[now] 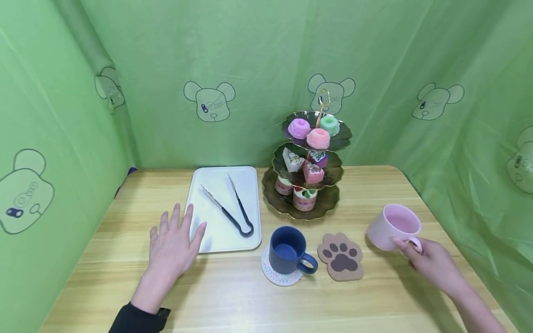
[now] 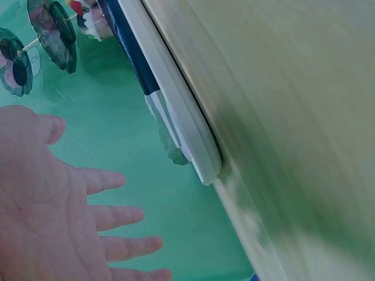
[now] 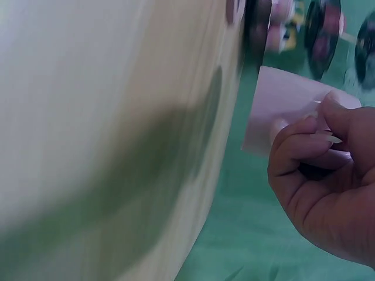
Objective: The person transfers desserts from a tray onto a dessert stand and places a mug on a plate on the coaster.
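Note:
My right hand (image 1: 435, 266) grips a pink mug (image 1: 385, 229) by its handle, right of the paw-shaped coaster (image 1: 341, 272). In the right wrist view the fingers curl round the handle, and the mug (image 3: 275, 111) appears raised off the tabletop. Spread and straight, the fingers of my left hand (image 1: 172, 247) hold nothing beside the left edge of the white tray (image 1: 200, 185). Tongs (image 1: 237, 222) with black handles lie spread on that tray. A dark blue mug (image 1: 284, 263) stands on a round white coaster (image 1: 270, 276) between the tray and the paw coaster.
Behind the mugs rises a three-tier stand (image 1: 270, 194) bearing ring-shaped cakes, cake wedges and small round cakes. Green curtains (image 1: 258, 55) with bear-head drawings enclose the wooden table (image 1: 233, 300) at the back and sides.

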`<state>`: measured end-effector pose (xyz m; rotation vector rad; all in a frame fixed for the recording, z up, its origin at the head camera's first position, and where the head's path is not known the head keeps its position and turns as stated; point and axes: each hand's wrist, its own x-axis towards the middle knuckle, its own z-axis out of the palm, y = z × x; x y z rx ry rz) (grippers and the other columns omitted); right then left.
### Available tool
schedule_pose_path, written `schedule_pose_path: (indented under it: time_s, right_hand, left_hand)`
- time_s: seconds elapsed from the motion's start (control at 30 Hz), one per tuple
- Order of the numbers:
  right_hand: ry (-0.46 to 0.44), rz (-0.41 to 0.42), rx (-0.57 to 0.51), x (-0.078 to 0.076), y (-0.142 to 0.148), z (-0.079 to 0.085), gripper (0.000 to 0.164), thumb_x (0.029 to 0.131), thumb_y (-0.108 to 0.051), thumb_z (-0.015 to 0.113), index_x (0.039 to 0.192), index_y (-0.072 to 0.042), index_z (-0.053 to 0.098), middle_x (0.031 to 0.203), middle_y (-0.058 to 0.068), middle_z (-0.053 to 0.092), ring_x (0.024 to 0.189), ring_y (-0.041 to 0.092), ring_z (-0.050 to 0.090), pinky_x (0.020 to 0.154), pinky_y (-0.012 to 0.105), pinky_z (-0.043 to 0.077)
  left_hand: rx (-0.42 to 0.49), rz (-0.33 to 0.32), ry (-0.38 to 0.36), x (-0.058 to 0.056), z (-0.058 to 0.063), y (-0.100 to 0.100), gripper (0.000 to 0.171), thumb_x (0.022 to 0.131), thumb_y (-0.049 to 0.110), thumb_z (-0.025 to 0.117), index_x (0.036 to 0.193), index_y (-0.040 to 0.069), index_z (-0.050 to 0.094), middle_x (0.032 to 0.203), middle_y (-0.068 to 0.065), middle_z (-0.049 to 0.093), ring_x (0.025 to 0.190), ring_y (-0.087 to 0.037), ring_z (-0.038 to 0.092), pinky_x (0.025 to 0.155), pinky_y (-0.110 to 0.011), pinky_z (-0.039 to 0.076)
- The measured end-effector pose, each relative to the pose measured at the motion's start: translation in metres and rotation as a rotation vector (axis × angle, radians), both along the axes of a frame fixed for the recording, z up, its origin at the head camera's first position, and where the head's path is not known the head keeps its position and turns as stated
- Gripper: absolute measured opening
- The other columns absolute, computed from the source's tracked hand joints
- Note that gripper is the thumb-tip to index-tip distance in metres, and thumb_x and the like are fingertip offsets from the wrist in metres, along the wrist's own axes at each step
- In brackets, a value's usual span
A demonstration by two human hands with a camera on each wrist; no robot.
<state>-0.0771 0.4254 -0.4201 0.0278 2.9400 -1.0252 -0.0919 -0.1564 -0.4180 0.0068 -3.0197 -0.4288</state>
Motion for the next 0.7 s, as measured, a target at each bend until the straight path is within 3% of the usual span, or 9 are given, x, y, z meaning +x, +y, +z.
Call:
schedule_pose_path:
  time_s: [0.3,0.7]
  right_hand:
    - [-0.043,0.092,-0.078,0.002,-0.047,-0.001,0.043,0.108,-0.033,0.063,0.074,-0.008,0.056,0.06,-0.002,0.053,0.051,0.011,0.045,0.044,0.025,0.042]
    - [-0.126,0.158,-0.126,0.008,-0.075,-0.01,0.041,0.106,-0.039,0.065,0.079,-0.008,0.062,0.062,0.0,0.058,0.052,0.011,0.05,0.045,0.024,0.044]
  left_hand:
    - [-0.003,0.002,0.011,0.0,-0.003,-0.002,0.078,0.111,0.061,0.026,0.166,0.006,0.029,0.169,-0.031,0.019,0.15,-0.062,0.019,0.116,-0.088,0.018]
    - [0.009,0.005,0.01,0.0,-0.002,-0.001,0.077,0.111,0.061,0.026,0.166,0.007,0.03,0.169,-0.031,0.019,0.151,-0.062,0.018,0.115,-0.088,0.017]
